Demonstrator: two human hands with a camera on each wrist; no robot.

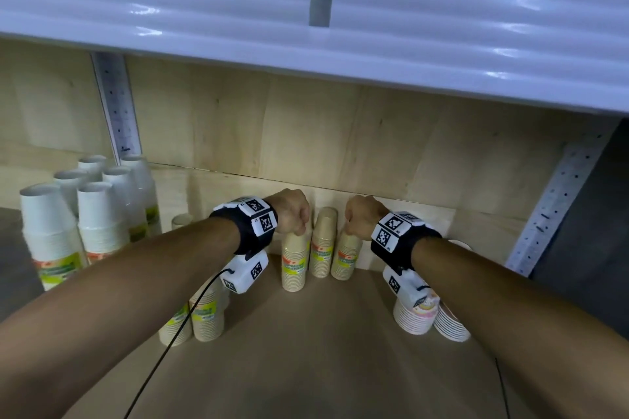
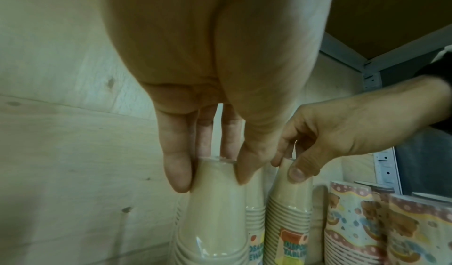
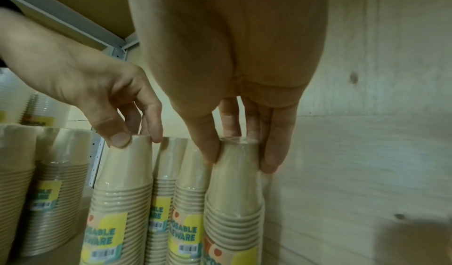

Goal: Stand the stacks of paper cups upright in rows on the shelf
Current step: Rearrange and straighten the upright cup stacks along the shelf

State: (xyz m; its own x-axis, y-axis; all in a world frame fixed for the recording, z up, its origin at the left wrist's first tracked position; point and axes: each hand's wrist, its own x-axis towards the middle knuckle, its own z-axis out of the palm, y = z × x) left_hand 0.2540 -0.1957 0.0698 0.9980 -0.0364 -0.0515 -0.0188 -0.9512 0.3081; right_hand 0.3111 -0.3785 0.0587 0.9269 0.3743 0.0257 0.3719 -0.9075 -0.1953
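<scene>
Left fingers (image 2: 177,169): curled down, pinching the top of the left tan stack (image 2: 215,207).
Right fingers (image 3: 271,151): curled down too, thumb on one side, the rest on the other, pinching the top of the right tan stack (image 3: 234,192).
Left hand (image 1: 292,211): right over its stack, wrist up high.
Right hand (image 1: 362,214): right over its stack, near the left hand.
Middle tan stack (image 1: 323,241): upright between the two held ones, a bit farther back, near the wood back wall (image 1: 374,146).
Held stacks: both upright on the shelf (image 1: 323,350), bottoms hidden or blurry, so cannot tell if fully down.
Step now: probably setting both stacks in line with the middle one.
How to do it well: hold tops softly, no squashing the top cup. Lower straight down. Slide bottoms close to the middle stack. Let go only when each stands alone.
Watch out: tall thin stacks, easy to tip. Plastic wrap looks slippery.
Other tan stacks (image 1: 204,313): upright, front left.
White stacks (image 1: 98,218): upright in rows, far left.
Patterned cups (image 1: 417,313): front right, under the right wrist.
</scene>
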